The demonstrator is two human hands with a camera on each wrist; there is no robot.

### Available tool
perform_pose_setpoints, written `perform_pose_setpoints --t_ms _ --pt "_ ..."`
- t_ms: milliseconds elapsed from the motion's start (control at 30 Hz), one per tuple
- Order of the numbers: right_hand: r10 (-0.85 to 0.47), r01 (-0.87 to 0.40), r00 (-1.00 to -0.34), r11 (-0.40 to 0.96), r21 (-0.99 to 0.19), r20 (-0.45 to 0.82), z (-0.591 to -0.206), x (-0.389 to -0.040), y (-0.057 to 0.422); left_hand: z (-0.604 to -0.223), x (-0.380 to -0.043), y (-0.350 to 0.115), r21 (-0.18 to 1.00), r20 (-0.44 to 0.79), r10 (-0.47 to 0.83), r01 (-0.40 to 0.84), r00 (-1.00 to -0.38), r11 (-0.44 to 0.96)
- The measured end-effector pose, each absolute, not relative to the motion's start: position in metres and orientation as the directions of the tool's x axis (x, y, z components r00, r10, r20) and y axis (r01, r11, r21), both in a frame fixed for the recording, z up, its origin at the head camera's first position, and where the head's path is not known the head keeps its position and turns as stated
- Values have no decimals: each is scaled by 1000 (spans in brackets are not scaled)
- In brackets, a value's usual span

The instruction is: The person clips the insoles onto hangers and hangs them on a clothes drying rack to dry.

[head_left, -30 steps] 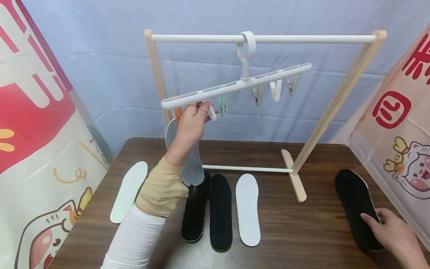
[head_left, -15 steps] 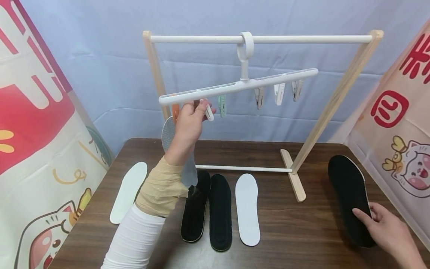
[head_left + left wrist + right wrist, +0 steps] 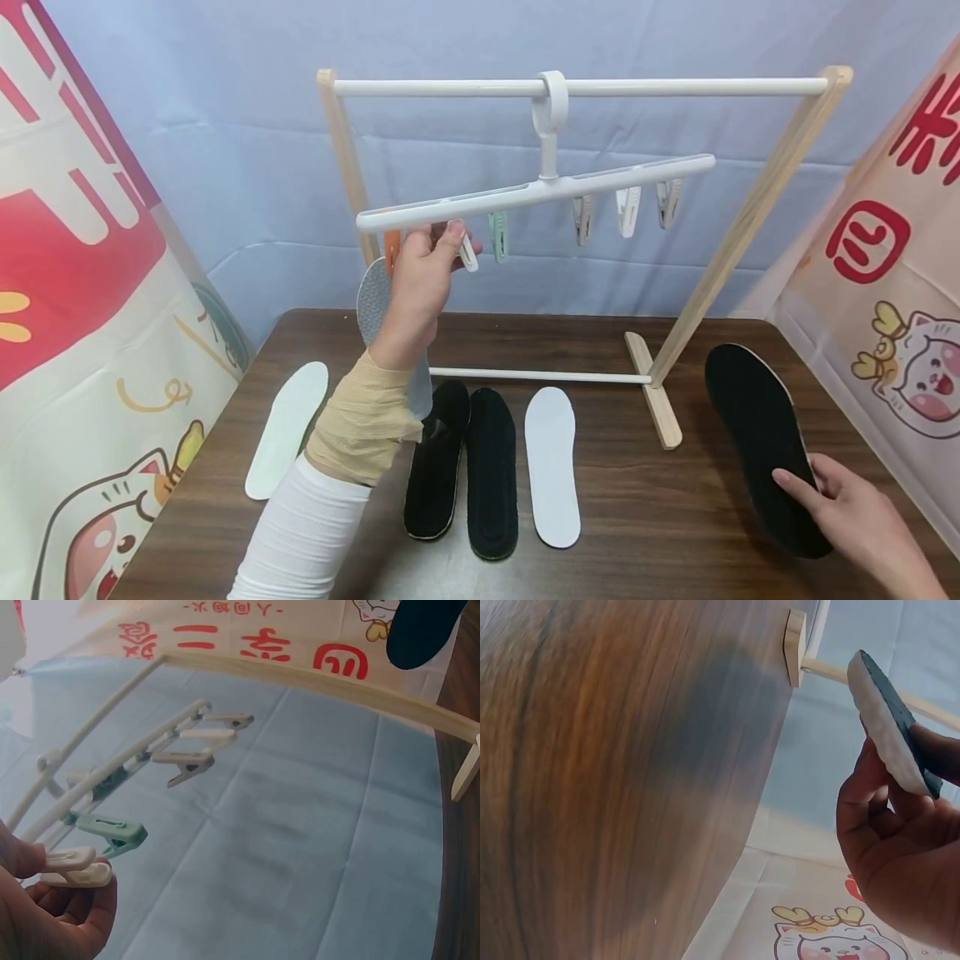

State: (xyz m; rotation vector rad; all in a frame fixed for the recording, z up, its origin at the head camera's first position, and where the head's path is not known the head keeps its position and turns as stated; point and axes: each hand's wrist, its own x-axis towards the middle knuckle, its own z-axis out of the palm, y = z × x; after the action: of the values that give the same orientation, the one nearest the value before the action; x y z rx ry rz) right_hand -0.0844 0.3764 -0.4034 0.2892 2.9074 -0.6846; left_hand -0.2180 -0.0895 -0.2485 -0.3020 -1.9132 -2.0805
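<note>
My left hand (image 3: 423,283) pinches a white clothespin (image 3: 75,871) near the low left end of the white clip hanger (image 3: 510,198). Beside it, an orange clothespin (image 3: 392,248) holds a grey insole (image 3: 372,302), partly hidden behind my forearm. A green clothespin (image 3: 499,237) hangs just to the right of that hand. Over the table's right side, my right hand (image 3: 847,504) grips a black insole (image 3: 757,433) by its lower edge, thumb on the dark face. The right wrist view shows this insole's pale underside (image 3: 885,724), raised off the table.
The hanger hooks over the rack's white top bar (image 3: 450,87) and tilts down leftward. More clothespins (image 3: 628,211) hang on its right half. Two black insoles (image 3: 492,475) and a white one (image 3: 552,467) lie on the brown table (image 3: 637,517); another pale insole (image 3: 287,429) lies left.
My right hand has lifted the black insole and moved it leftward. The left hand stays on the white clothespin, while the hanger and the hanging grey insole have shifted slightly.
</note>
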Motion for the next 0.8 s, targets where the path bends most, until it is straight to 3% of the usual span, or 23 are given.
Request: perform_pose_setpoints --t_ms 267,800 --pt "64 113 -991 866 -487 -115 -401 -84 355 -248 -216 -91 933 343 -81 349 -936 -85" --pt "-69 21 -991 769 -638 -115 -393 -99 293 -246 -213 -91 922 348 -107 361 -931 -138"
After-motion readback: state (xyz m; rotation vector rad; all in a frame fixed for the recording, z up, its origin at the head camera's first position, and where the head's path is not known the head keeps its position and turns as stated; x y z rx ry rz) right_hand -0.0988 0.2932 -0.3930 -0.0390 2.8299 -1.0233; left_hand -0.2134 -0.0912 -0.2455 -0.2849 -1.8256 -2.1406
